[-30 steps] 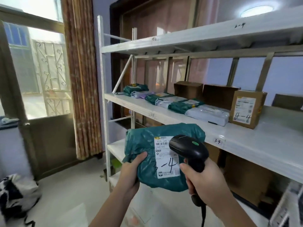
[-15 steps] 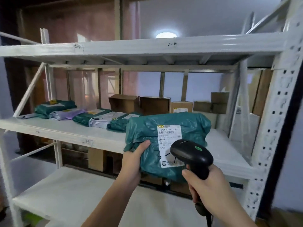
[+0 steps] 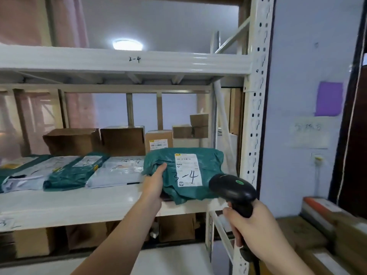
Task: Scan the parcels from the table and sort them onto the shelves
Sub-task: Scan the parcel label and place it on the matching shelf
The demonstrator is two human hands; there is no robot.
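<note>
green parcel [image 3: 184, 175] being set at the right end of the middle shelf [image 3: 79, 207].
left hand [image 3: 154, 187] grips its left edge, thumb on top; the soft poly bag looks light, crumpling, probably slippery, best held at an edge. right hand [image 3: 256, 225] is wrapped round the black scanner [image 3: 232, 190], near right. other mailers [image 3: 71, 171] lie to the left.

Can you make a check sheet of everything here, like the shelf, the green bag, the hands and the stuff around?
Surface: white middle shelf, parcels along it.
Job's things: green parcel, label marked 3-4, at the shelf's right end; black scanner.
Clutter: bagged parcels and cardboard boxes behind.
Grippers: left hand grips the parcel; right hand holds the scanner.
Cables: nothing seen.
Surroundings: upper shelf beam marked 2-4; ceiling light; purple patch on the wall.
</note>
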